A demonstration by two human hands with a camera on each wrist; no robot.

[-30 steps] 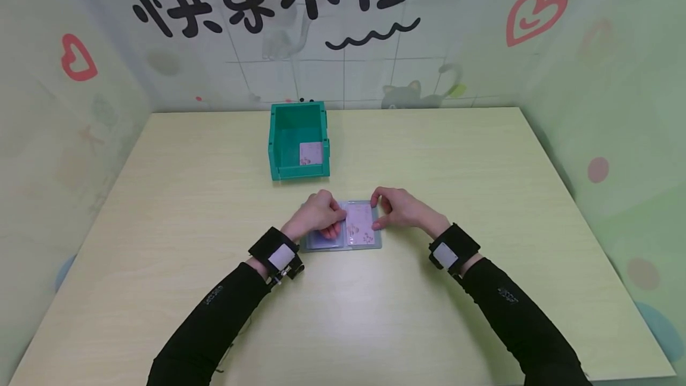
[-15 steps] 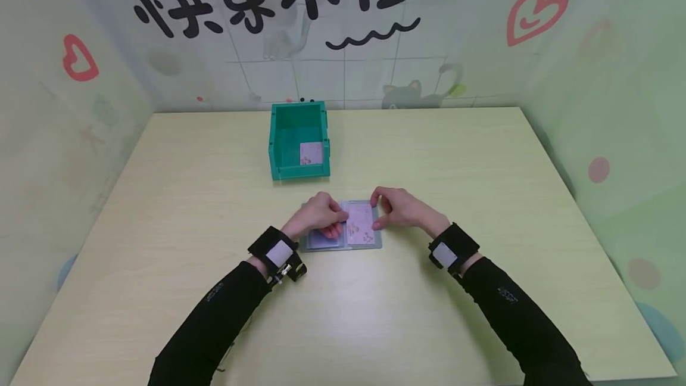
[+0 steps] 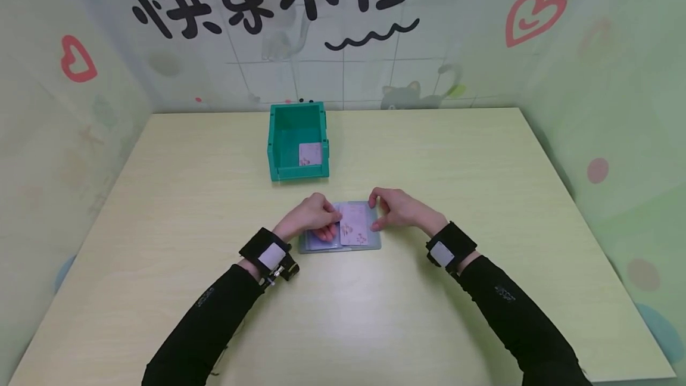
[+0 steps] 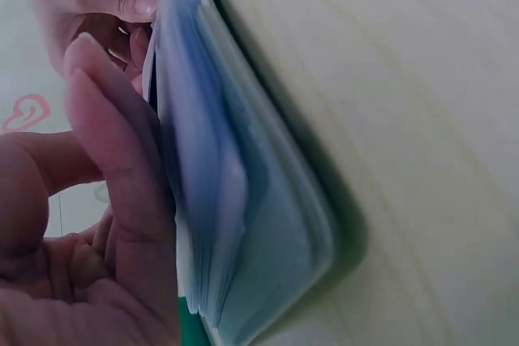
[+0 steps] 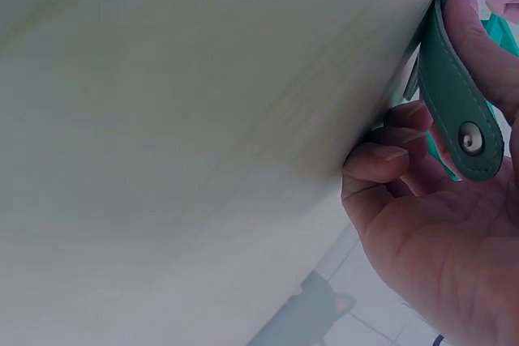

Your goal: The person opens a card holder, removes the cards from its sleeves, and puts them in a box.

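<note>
A card holder (image 3: 374, 240) with clear sleeves lies spread on the table. My left hand (image 3: 315, 215) is over its left half and pinches the left edge of a pink patterned card (image 3: 354, 225). The card lies over the right half, partly slid left. My right hand (image 3: 403, 208) holds the holder's right edge, thumb and forefinger apart along it. In the right wrist view, the holder's green strap (image 5: 454, 95) with a metal snap lies by the thumb, above the curled fingers. Bunched clear sleeves (image 4: 203, 143) fill the left wrist view's middle; the left fingertips' pinch is not clear there.
A green bin (image 3: 271, 148) stands behind the holder, toward the back of the table, with another pink card (image 3: 310, 154) inside. The light wood table (image 3: 455, 165) reaches a printed back wall (image 3: 343, 76); side walls stand left and right.
My left hand has shifted slightly left, drawing the pink card with it across the holder. More of the holder's right side now shows. The right hand has stayed nearly still.
</note>
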